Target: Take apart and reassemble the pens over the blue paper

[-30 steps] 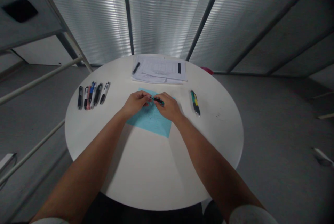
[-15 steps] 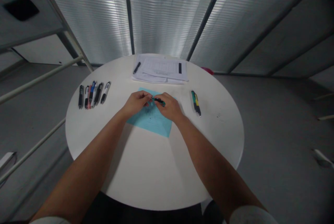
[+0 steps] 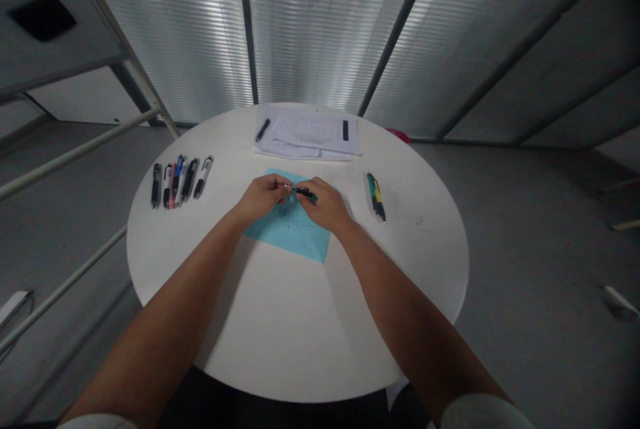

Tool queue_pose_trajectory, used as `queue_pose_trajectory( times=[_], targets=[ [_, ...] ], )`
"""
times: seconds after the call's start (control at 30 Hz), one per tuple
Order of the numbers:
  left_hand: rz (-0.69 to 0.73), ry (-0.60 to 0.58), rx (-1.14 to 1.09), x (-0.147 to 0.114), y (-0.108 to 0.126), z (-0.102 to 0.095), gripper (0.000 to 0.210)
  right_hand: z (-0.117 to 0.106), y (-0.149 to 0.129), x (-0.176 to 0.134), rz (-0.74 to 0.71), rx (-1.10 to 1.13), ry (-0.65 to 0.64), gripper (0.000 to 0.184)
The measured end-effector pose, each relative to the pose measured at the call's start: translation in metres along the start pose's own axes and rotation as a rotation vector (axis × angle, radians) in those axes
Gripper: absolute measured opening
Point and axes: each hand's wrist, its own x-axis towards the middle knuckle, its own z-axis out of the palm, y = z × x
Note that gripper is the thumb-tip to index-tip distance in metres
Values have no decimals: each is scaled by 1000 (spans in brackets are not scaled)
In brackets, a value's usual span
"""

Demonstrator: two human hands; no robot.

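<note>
Over the light blue sheet, both my hands meet around a black and green pen. My right hand is closed round its barrel, the green end towards the palm. My left hand pinches a small silvery pen part at the pen's left end, thumb against fingertips. Whether this part is joined to the barrel, I cannot tell. Small dark marks show on the sheet, which my hands partly cover.
The round white table carries several pens at the left. Green and yellow pens lie at the right. Stacked papers with a black pen on top are at the back. A metal-railed frame stands left.
Between my two hands, the left fingertips have shifted slightly and a small silvery piece now shows at them. The pen stays in my right hand; the other things have not moved.
</note>
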Motion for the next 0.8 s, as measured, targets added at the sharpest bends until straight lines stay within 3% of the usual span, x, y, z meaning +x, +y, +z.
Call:
queue_pose_trajectory(
  times=[0.8],
  targets=[
    [-22,-12,21,-5,12,0,27,-4,-3,0,-20,67,-7,20]
  ],
)
